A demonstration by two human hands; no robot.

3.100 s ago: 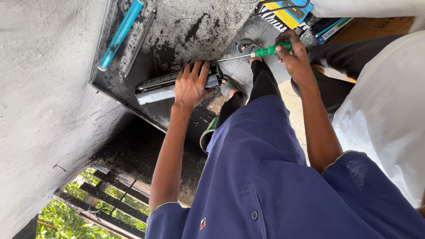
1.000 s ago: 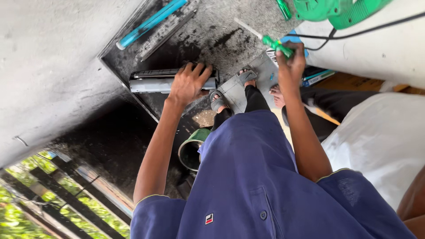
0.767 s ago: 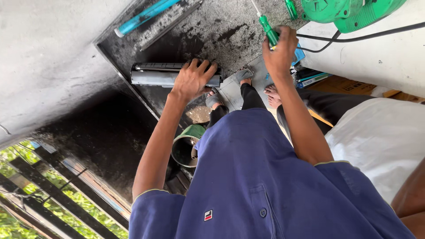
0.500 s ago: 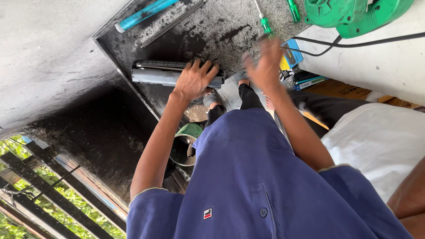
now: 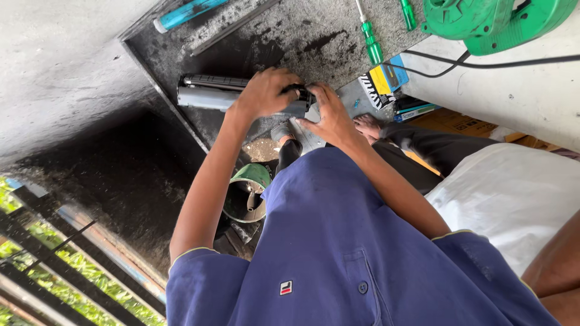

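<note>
My left hand (image 5: 266,92) is clamped over the long grey and black plastic cartridge (image 5: 211,96), which lies flat on the soot-blackened worktop (image 5: 290,36). My right hand (image 5: 329,118) rests at the cartridge's near end, fingers spread apart and touching it. A green-handled screwdriver (image 5: 370,37) lies just beyond on the worktop, and a green bucket (image 5: 246,193) stands below its edge.

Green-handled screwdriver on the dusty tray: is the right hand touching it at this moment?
Apart. The head view shows the green-handled screwdriver lying alone on the tray, with bare tray between it and the right hand, which rests at the grey cartridge.
</note>
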